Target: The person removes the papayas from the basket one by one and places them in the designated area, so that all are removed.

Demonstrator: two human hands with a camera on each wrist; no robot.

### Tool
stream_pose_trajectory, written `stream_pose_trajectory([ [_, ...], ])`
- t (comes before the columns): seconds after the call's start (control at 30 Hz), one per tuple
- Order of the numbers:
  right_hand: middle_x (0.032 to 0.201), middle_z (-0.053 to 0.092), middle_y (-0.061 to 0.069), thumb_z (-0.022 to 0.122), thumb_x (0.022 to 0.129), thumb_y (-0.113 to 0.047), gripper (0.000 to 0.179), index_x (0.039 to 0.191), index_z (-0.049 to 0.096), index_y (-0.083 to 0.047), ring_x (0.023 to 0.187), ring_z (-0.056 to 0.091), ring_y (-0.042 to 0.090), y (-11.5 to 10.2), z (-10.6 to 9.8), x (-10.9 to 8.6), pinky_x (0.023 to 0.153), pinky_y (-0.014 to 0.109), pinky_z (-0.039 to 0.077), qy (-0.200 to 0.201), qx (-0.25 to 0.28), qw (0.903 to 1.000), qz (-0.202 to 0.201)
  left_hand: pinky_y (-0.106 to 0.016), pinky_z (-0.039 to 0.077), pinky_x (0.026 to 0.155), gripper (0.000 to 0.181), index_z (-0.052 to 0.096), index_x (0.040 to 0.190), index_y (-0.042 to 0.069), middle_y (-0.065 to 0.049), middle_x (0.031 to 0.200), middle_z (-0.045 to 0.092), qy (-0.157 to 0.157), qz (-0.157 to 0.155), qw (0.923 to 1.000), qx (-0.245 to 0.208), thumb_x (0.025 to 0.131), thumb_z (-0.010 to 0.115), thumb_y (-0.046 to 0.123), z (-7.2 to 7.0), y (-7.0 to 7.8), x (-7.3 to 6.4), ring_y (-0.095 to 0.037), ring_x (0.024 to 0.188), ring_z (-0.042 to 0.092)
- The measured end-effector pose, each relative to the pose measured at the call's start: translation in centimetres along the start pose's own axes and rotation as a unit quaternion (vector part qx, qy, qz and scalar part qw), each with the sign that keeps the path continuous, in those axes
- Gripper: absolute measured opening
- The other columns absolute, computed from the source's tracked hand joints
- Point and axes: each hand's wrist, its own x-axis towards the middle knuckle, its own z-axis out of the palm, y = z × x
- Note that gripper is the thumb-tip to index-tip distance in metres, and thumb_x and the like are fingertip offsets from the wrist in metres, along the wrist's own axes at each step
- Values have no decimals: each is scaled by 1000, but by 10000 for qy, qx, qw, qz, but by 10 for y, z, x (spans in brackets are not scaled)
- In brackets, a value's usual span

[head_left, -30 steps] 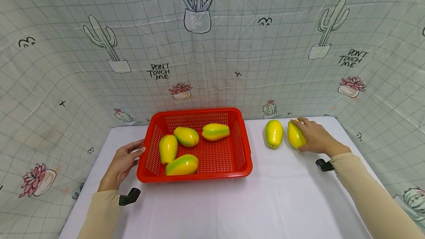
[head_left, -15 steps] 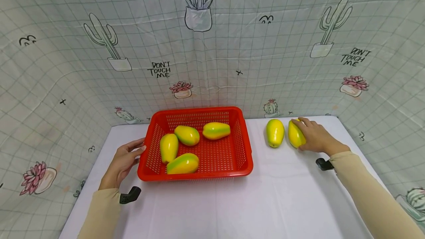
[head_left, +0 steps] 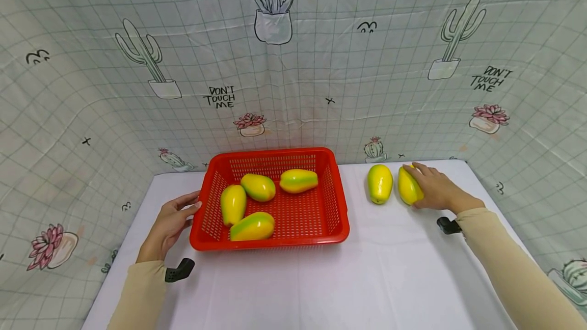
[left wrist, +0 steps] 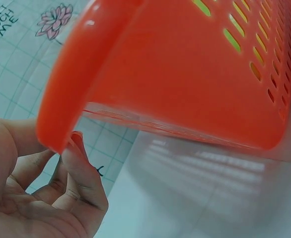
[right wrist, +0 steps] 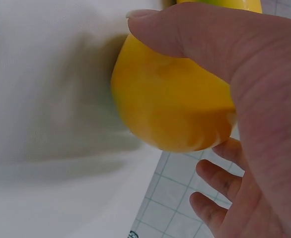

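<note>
I have the right hand (head_left: 435,188) gripping the yellow fruit (head_left: 407,187) at its 9 o'clock, long axis about 11-to-5, on the table (head_left: 293,289) toward 3 o'clock from the red basket (head_left: 270,244); the left hand (head_left: 168,225), farther off, pinches its 9 o'clock rim. Versus a second ago, only my view shifted slightly

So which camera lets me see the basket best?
The head view. It shows the basket from above, all but whole, with four fruits inside. The left wrist view shows only part of its outside, very close, with the left hand pinching its edge. The right wrist view doesn't show it at all.
</note>
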Motion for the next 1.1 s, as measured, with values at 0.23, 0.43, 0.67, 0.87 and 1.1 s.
stream_pose_trajectory([
  [0.23,156,31,42,93,78,-22,101,155,35,4,134,39,66,-1,-2,-1,109,78,34,-50,71,10000,-8,-19,51,80,60,33,165,4,-23,165,33,-12,-26,10000,-11,111,55,20,-1,0,0,-18,112,51],
  [0.43,154,33,42,93,78,-23,99,154,37,5,131,41,67,-1,-2,-1,108,78,35,9,73,9999,-118,-19,52,80,60,34,165,4,-24,166,33,-3,-45,10000,-15,111,55,20,-1,0,0,-19,113,52],
  [0.67,154,31,42,92,80,-32,100,155,36,4,132,41,67,-8,-10,-3,108,78,34,-4,53,10000,-61,-18,52,80,60,34,165,4,-24,165,33,-5,-51,10000,-17,111,55,20,-1,1,0,-18,112,53],
  [0.87,155,32,41,92,80,-36,101,155,37,3,131,43,66,-20,-22,0,107,78,36,276,-136,9990,-326,-18,52,80,60,34,165,5,-23,166,34,7,-51,10000,-12,111,55,20,-1,1,0,-19,114,52],
  [1.1,156,35,39,90,83,-30,96,156,38,2,134,44,65,-47,-43,5,107,78,36,544,-212,9954,-757,-18,52,80,60,35,165,5,-23,165,34,24,-46,10000,8,111,55,21,-1,0,0,-20,115,52],
])
